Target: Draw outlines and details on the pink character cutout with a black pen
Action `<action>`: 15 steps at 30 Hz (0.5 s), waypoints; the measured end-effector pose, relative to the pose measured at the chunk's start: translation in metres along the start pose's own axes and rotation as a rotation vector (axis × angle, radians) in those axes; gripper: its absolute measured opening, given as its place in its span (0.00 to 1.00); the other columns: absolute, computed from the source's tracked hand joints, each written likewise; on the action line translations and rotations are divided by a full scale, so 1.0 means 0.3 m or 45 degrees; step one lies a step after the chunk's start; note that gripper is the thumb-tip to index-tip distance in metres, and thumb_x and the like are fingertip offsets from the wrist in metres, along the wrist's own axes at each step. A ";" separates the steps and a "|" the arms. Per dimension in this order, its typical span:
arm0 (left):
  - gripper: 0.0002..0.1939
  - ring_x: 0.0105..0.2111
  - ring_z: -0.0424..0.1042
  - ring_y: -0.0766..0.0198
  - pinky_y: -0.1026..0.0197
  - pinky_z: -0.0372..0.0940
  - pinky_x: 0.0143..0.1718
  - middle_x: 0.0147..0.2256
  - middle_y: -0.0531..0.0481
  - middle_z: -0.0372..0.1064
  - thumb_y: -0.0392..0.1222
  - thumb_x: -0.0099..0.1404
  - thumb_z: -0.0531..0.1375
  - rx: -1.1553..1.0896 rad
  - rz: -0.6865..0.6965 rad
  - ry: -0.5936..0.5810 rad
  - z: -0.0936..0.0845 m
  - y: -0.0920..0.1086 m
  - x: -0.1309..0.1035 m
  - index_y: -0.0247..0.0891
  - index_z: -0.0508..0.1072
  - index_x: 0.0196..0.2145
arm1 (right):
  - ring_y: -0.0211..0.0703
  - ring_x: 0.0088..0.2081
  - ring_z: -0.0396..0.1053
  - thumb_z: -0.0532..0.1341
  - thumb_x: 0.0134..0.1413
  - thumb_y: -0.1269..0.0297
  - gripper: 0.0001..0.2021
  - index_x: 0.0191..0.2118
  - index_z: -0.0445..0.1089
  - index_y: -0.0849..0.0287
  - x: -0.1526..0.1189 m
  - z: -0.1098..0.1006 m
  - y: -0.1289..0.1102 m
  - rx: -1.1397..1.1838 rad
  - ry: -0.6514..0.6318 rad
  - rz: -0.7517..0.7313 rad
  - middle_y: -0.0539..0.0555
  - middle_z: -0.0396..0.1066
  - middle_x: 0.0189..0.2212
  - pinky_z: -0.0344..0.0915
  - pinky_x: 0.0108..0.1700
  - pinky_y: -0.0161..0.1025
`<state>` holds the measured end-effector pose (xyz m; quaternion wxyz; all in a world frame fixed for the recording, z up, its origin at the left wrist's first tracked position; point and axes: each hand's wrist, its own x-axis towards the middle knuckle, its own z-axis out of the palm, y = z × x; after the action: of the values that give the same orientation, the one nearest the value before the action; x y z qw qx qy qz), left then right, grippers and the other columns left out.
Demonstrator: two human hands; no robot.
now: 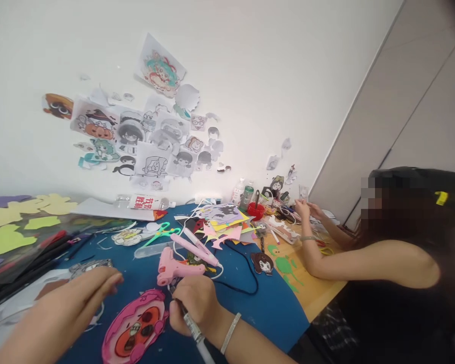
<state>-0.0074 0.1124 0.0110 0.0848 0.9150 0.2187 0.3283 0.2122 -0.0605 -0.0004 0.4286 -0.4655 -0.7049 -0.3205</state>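
My right hand [195, 301] is closed round a slim marker pen [197, 333] with a pale barrel. Its far end points up the table, close to a pink glue gun [178, 268]. Just left of that hand lies a pink oval cut-out [109, 331] with an orange-red cartoon figure drawn on it. My left hand [93, 296] has its fingers stretched out side by side, to the left of the cut-out. Nothing shows in it. Partly behind it are drawn paper pieces [89, 268].
A pink hair straightener [197, 247], green scissors [163, 231] and piled coloured paper [227, 227] lie beyond my hands. Pens and yellow sheets [7, 240] fill the left. Drawings [170, 126] cover the wall. At right, a person [394, 268] works with both hands raised.
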 end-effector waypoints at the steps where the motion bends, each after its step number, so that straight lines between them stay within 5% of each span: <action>1: 0.33 0.35 0.79 0.54 0.53 0.71 0.39 0.37 0.50 0.81 0.69 0.76 0.44 -0.017 -0.051 -0.030 0.005 -0.006 0.007 0.45 0.80 0.42 | 0.43 0.25 0.71 0.54 0.59 0.67 0.04 0.34 0.64 0.55 0.006 -0.010 -0.009 0.048 0.022 0.048 0.53 0.71 0.23 0.69 0.28 0.37; 5: 0.24 0.38 0.79 0.58 0.53 0.74 0.42 0.39 0.48 0.80 0.63 0.75 0.57 -0.137 -0.137 -0.258 0.011 0.022 0.000 0.38 0.78 0.40 | 0.40 0.30 0.75 0.51 0.70 0.69 0.08 0.42 0.67 0.57 0.043 -0.058 -0.044 0.321 0.024 0.416 0.52 0.75 0.28 0.73 0.33 0.34; 8: 0.19 0.34 0.77 0.61 0.56 0.74 0.38 0.36 0.51 0.77 0.56 0.76 0.61 -0.201 -0.204 -0.348 0.007 0.059 -0.013 0.37 0.77 0.38 | 0.34 0.23 0.71 0.48 0.73 0.70 0.08 0.46 0.64 0.58 0.066 -0.088 -0.046 0.608 -0.036 0.601 0.51 0.76 0.30 0.69 0.26 0.29; 15: 0.14 0.36 0.77 0.61 0.54 0.74 0.41 0.38 0.50 0.75 0.50 0.77 0.61 -0.304 -0.291 -0.309 0.012 0.093 -0.017 0.36 0.76 0.40 | 0.36 0.27 0.73 0.60 0.63 0.70 0.05 0.33 0.69 0.59 0.083 -0.107 -0.103 0.865 -0.225 0.647 0.52 0.75 0.28 0.70 0.29 0.29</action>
<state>0.0011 0.0852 0.0136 0.2550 0.9005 0.2689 0.2275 0.1883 -0.0895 0.0341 0.5609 -0.4823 -0.6673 0.0866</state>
